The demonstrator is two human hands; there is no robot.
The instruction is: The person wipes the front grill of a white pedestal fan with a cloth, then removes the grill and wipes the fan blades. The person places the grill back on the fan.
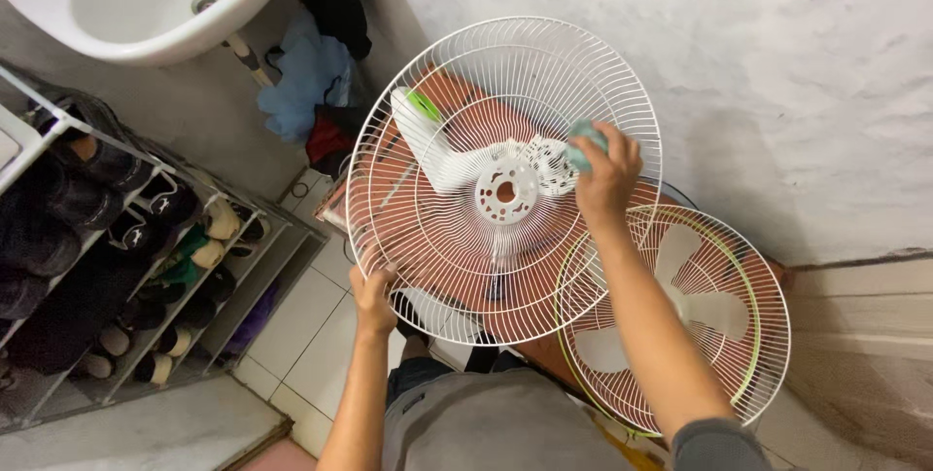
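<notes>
White fan grille (457,228): left hand (373,298) grips rim, right hand (604,177) presses cloth (586,140) near hub.

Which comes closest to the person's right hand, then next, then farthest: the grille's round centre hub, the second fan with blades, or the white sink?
From the right hand:
1. Centre hub, just left of it on the white grille.
2. Second fan, below and to the right.
3. Sink, far off at upper left.
</notes>
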